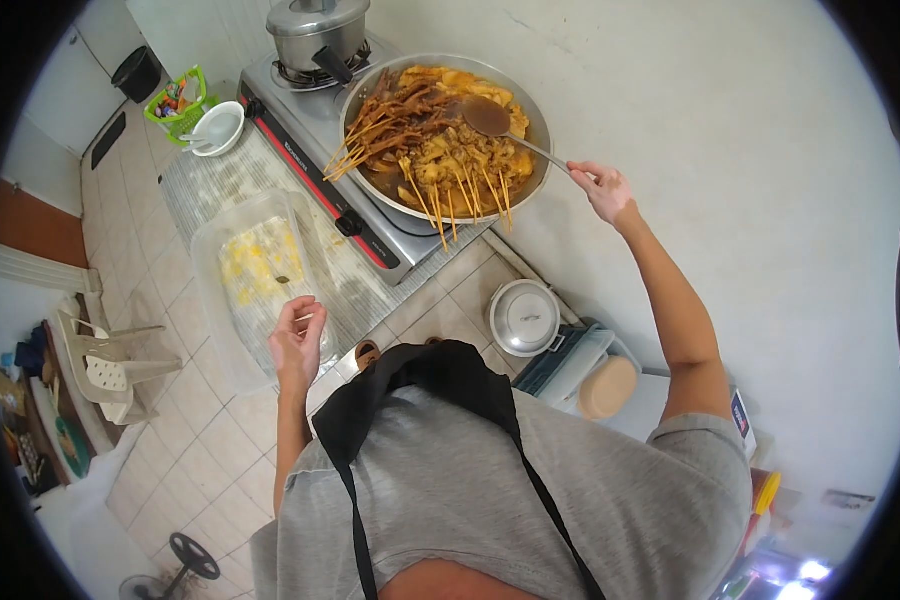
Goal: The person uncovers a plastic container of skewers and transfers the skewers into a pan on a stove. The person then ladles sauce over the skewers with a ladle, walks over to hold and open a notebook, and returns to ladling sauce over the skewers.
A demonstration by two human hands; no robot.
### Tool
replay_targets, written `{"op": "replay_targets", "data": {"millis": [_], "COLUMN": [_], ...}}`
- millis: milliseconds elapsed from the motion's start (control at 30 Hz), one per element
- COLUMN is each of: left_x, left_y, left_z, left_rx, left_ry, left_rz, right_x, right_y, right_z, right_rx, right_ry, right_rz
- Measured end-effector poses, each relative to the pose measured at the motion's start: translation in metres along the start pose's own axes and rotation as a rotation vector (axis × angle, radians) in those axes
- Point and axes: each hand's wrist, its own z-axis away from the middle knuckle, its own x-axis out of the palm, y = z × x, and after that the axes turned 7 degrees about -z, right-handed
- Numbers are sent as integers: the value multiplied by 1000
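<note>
My right hand point(602, 192) grips the long handle of a ladle point(486, 116), whose bowl lies face-down or tilted over the food in a wide metal pan point(545, 165). Skewered meat pieces point(460, 160) fill the pan in brown sauce, with their sticks poking out over the near rim. Darker skewers point(395, 110) are heaped on the left side. My left hand point(298, 335) hovers at the right edge of a clear plastic tub point(210, 250), fingers loosely bent and nothing visible in them. Yellowish residue coats the tub's bottom.
The pan sits on a two-burner gas stove point(400, 260); a lidded pot point(318, 35) is on the far burner. Left of the stove are a white bowl point(217, 130) and a green basket point(178, 105). Below right stands another lidded pot point(525, 317), near the wall point(770, 200).
</note>
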Motion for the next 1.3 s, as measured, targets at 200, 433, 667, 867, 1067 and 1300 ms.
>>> {"op": "replay_targets", "data": {"millis": [200,433,667,867,1067,1300], "left_x": [3,6,9,4,4,3], "left_y": [12,21,19,15,9,15], "left_z": [2,0,-1,2,4,7], "left_rx": [-28,-18,3,-8,-12,-9], "left_ry": [-12,-45,-72,-37,-26,-28], "left_rz": [-42,-45,-26,-69,-45,-56], "right_x": [-28,-43,-4,9,14,15], "right_y": [-28,-67,-21,-1,9,4], "right_z": [42,64,11,-7,-19,-9], "right_rx": [-27,-67,60,-1,-90,16], "right_ry": [-21,135,80,8,-59,-34], "right_rz": [-1,227,9,17,10,2]}}
